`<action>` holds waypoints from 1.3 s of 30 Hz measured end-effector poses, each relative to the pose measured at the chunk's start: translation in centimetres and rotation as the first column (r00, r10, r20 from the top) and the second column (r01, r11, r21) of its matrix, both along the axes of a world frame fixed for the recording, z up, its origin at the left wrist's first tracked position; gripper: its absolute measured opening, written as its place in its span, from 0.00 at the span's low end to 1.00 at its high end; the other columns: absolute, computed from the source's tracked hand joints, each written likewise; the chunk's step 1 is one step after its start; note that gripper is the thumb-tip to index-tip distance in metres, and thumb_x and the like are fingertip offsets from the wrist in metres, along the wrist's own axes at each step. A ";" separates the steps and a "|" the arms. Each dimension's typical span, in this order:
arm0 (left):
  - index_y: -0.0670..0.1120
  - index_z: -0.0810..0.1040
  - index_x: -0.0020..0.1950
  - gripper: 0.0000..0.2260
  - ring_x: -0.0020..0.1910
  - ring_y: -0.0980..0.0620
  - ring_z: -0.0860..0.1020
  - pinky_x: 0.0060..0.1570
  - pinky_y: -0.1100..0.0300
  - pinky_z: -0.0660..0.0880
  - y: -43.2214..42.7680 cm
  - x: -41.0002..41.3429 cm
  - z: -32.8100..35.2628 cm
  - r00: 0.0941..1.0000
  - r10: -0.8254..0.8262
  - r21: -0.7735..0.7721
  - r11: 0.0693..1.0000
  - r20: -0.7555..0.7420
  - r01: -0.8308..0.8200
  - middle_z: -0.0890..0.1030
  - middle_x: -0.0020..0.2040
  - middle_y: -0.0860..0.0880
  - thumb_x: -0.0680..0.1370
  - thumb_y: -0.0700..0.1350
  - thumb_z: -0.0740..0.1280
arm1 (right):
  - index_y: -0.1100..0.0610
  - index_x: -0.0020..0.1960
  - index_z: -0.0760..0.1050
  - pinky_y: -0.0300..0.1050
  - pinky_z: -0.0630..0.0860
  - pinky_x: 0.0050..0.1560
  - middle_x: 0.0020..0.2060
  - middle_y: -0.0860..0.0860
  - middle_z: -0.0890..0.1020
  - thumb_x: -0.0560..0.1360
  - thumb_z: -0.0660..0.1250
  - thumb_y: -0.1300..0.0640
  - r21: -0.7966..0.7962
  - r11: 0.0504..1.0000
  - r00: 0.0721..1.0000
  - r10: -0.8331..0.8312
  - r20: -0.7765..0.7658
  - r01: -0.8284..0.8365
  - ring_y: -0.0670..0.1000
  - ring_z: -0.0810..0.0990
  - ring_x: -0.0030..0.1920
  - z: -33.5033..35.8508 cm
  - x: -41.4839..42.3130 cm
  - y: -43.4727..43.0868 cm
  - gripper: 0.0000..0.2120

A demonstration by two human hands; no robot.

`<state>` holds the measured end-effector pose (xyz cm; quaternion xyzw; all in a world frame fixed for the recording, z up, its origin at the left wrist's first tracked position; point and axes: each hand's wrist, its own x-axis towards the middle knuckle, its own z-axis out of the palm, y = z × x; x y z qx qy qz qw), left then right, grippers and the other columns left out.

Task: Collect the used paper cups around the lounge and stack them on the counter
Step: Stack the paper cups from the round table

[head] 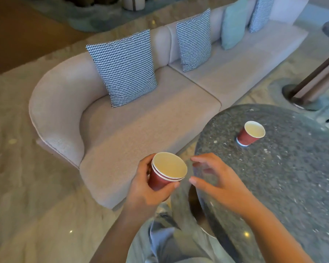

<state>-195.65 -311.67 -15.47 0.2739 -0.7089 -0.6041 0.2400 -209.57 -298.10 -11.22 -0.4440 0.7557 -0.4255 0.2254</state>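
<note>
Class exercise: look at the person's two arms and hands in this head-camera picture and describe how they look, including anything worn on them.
Both arms are bare to the picture's bottom edge: no sleeves or cuffs show. The left hand and the right hand wear no gloves, and no rings, watch, bracelet or markings are visible. The right hand's fingers are slightly blurred, so fine detail there is uncertain.

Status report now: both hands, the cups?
Left hand holds nested cups. Right hand open, empty. One cup on stone table, path clear.

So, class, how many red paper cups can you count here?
3: two nested in the left hand, seen as stacked cups, and one cup on the table. Others may be out of view.
</note>
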 end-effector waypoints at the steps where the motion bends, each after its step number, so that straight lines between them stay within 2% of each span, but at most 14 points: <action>1: 0.56 0.71 0.57 0.30 0.51 0.66 0.76 0.42 0.76 0.71 -0.7 -1.0 -0.2 1.000 -0.004 0.001 1.000 0.022 0.004 0.78 0.53 0.60 0.60 0.48 0.80 | 0.49 0.59 0.71 0.32 0.70 0.54 0.52 0.44 0.75 0.67 0.65 0.44 0.004 0.999 0.999 -0.032 -0.031 0.032 0.41 0.74 0.53 -0.4 -0.9 -0.3 0.22; 4: 0.59 0.70 0.56 0.29 0.51 0.66 0.75 0.39 0.76 0.72 -2.8 -4.3 -0.7 0.996 -0.034 0.015 0.999 0.087 0.033 0.76 0.54 0.60 0.62 0.44 0.80 | 0.55 0.60 0.72 0.30 0.68 0.53 0.52 0.48 0.75 0.70 0.68 0.49 0.053 0.989 0.981 -0.130 -0.145 0.138 0.44 0.75 0.52 -1.5 -4.0 -1.4 0.21; 6: 0.61 0.69 0.56 0.29 0.52 0.64 0.75 0.40 0.76 0.73 -4.3 -6.9 -0.3 0.990 -0.063 -0.006 0.998 0.125 0.064 0.75 0.55 0.62 0.63 0.44 0.79 | 0.57 0.59 0.73 0.23 0.64 0.52 0.51 0.48 0.75 0.70 0.70 0.54 0.043 0.974 0.957 -0.209 -0.202 0.222 0.44 0.74 0.51 -1.9 -6.2 -1.9 0.19; 8: 0.61 0.68 0.57 0.29 0.53 0.63 0.74 0.41 0.75 0.74 -5.3 -9.7 0.3 0.981 -0.125 -0.037 0.991 0.147 0.132 0.73 0.56 0.63 0.64 0.46 0.78 | 0.57 0.58 0.73 0.22 0.63 0.51 0.50 0.48 0.74 0.70 0.70 0.55 0.024 0.950 0.930 -0.299 -0.215 0.311 0.44 0.73 0.50 -2.1 -8.5 -1.9 0.17; 12: 0.63 0.67 0.56 0.27 0.53 0.68 0.73 0.40 0.75 0.74 -6.1 -15.4 1.5 0.954 -0.256 -0.070 0.961 0.159 0.269 0.72 0.55 0.67 0.64 0.48 0.77 | 0.56 0.58 0.73 0.34 0.66 0.50 0.50 0.47 0.73 0.71 0.69 0.54 0.021 0.865 0.847 -0.485 -0.217 0.501 0.46 0.73 0.50 -2.9 -12.5 -0.5 0.17; 15: 0.64 0.67 0.56 0.28 0.53 0.66 0.73 0.40 0.76 0.73 -5.6 -18.6 1.6 0.931 -0.322 -0.044 0.942 0.171 0.334 0.72 0.55 0.67 0.61 0.56 0.76 | 0.56 0.56 0.73 0.34 0.64 0.47 0.50 0.48 0.74 0.70 0.70 0.55 0.021 0.787 0.769 -0.597 -0.227 0.617 0.47 0.73 0.49 -3.6 -14.9 1.5 0.16; 19: 0.67 0.66 0.55 0.30 0.52 0.75 0.70 0.38 0.76 0.72 -4.8 -21.2 1.1 0.892 -0.406 -0.012 0.909 0.201 0.416 0.72 0.53 0.71 0.55 0.64 0.72 | 0.60 0.58 0.72 0.41 0.65 0.51 0.54 0.55 0.74 0.68 0.72 0.58 0.040 0.671 0.657 -0.708 -0.259 0.740 0.53 0.72 0.54 -4.6 -17.1 3.7 0.20; 22: 0.65 0.67 0.55 0.31 0.52 0.71 0.73 0.39 0.75 0.73 -4.6 -22.8 0.6 0.878 -0.429 0.009 0.899 0.213 0.438 0.73 0.53 0.68 0.55 0.63 0.73 | 0.62 0.61 0.70 0.40 0.65 0.53 0.58 0.59 0.72 0.67 0.73 0.57 0.073 0.628 0.621 -0.735 -0.273 0.775 0.56 0.71 0.59 -5.7 -18.6 4.3 0.25; 26: 0.63 0.67 0.55 0.29 0.52 0.63 0.74 0.40 0.74 0.75 -4.3 -24.8 -0.1 0.863 -0.447 0.030 0.891 0.236 0.454 0.73 0.54 0.66 0.59 0.55 0.76 | 0.62 0.63 0.69 0.37 0.65 0.52 0.58 0.59 0.71 0.67 0.74 0.56 0.090 0.590 0.591 -0.764 -0.259 0.802 0.57 0.71 0.60 -7.2 -20.4 4.2 0.28; 29: 0.62 0.66 0.57 0.31 0.55 0.56 0.75 0.42 0.70 0.76 -4.0 -26.0 -0.5 0.849 -0.456 0.047 0.886 0.268 0.461 0.73 0.56 0.63 0.56 0.59 0.74 | 0.61 0.65 0.66 0.44 0.68 0.54 0.60 0.59 0.70 0.65 0.75 0.54 0.107 0.579 0.586 -0.772 -0.247 0.808 0.57 0.70 0.60 -8.3 -21.7 3.8 0.33; 31: 0.62 0.66 0.56 0.32 0.54 0.56 0.75 0.41 0.70 0.76 -3.9 -26.7 -0.7 0.837 -0.465 0.056 0.881 0.289 0.471 0.72 0.56 0.63 0.55 0.62 0.72 | 0.62 0.66 0.64 0.50 0.70 0.57 0.61 0.59 0.69 0.64 0.76 0.53 0.134 0.572 0.587 -0.774 -0.237 0.809 0.58 0.69 0.62 -9.0 -22.5 3.6 0.36; 35: 0.64 0.65 0.55 0.31 0.52 0.59 0.74 0.37 0.74 0.74 -3.9 -27.7 -1.0 0.824 -0.472 0.057 0.875 0.314 0.480 0.71 0.54 0.66 0.55 0.63 0.71 | 0.62 0.68 0.63 0.52 0.71 0.58 0.63 0.59 0.67 0.63 0.77 0.51 0.194 0.569 0.601 -0.760 -0.245 0.799 0.58 0.68 0.63 -10.1 -23.6 3.4 0.40; 39: 0.60 0.64 0.60 0.33 0.55 0.53 0.74 0.45 0.66 0.76 -3.9 -28.3 -1.8 0.815 -0.475 0.062 0.873 0.333 0.483 0.73 0.57 0.59 0.60 0.58 0.75 | 0.61 0.67 0.63 0.52 0.70 0.58 0.63 0.59 0.68 0.62 0.77 0.52 0.206 0.580 0.616 -0.743 -0.262 0.788 0.58 0.68 0.63 -11.0 -24.0 3.4 0.39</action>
